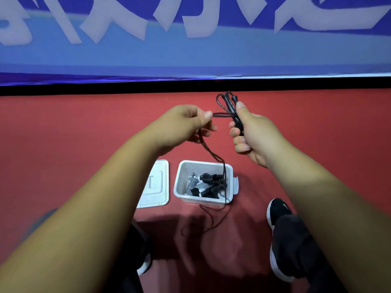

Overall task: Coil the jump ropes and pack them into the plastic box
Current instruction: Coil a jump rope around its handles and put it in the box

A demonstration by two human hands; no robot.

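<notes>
While the lid (157,199) lies on the red floor (84,134) at the left, the left hand (184,123) pinches the black jump rope (213,153) between thumb and fingertips. Its slack trails down over the front rim of the plastic box (179,180) onto the floor. That tail could snag the coiled ropes (208,178) already inside, or drag the box. The right hand (254,134) is curled round both handles (229,104); a loosened grip would likely let the wraps spring undone.
</notes>
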